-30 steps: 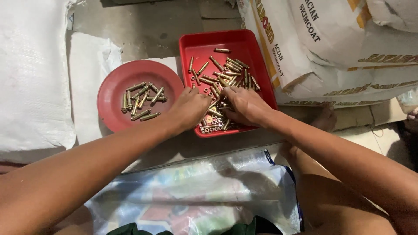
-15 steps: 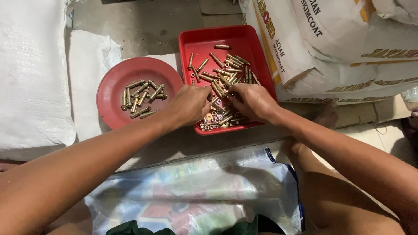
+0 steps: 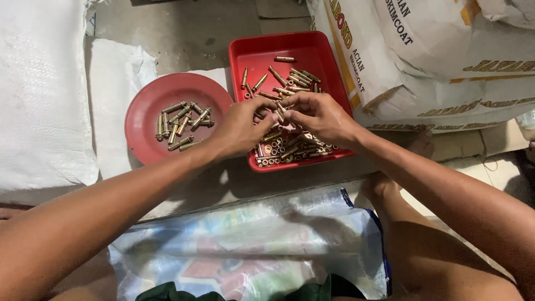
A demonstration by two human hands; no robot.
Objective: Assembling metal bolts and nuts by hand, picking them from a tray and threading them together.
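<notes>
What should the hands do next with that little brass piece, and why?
Probably carry the brass piece, pinched between the left hand and right hand above the red tray, to the round red plate, where similar pieces already lie.

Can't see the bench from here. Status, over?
Left hand and right hand meet over red tray, pinching a brass bolt. Nothing blocking.
</notes>
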